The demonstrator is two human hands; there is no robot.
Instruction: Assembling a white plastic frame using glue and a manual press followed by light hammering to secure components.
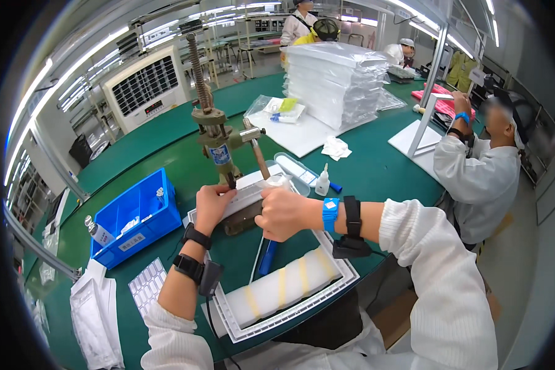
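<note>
A small hand press [219, 145] with a tall screw spindle stands on the green table. My left hand [212, 204] rests its fingers on a white flat part [248, 192] lying on the press base. My right hand [283, 213] is closed around the lower end of the press lever [257, 151], which slants up to the press head. A white foam tray [293, 291] with yellow-striped pads lies under my forearms, and a blue pen-like tool [267, 258] lies on it.
A blue bin [137, 217] sits to the left, with white packets [95, 320] and a label sheet [147, 285] near it. A small white bottle [322, 182], a stack of white trays [336, 83] and a seated person [484, 172] in white are to the right.
</note>
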